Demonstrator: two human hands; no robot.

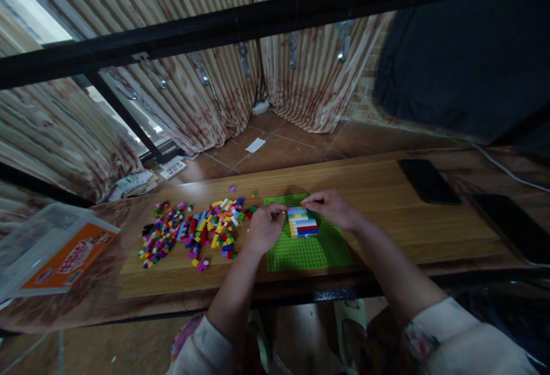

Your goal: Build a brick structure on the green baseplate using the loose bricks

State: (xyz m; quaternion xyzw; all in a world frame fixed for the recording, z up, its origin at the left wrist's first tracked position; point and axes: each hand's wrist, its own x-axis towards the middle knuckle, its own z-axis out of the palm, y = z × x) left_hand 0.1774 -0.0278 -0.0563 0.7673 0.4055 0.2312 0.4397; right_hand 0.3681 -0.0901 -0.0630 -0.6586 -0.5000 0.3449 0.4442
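A green studded baseplate [309,254] lies on the wooden board, carrying a flat block of toy bricks [303,225] in light blue, yellow, white, red and dark blue. My left hand [265,227] is at the block's upper left corner, thumb and fingers pinched together; whatever is between them is too small to make out. From the other side my right hand [334,209] reaches to the block's far edge. Its thumb and forefinger are closed at a small orange-red spot that looks like a toy brick, partly hidden by the fingertips.
Loose bricks in many colours [217,223] are heaped left of the baseplate. A clear plastic box [55,249] with an orange label stands at far left. Two dark phones, one on the board [429,181] and one beyond it [513,227], lie at right. A black bar [215,28] crosses behind.
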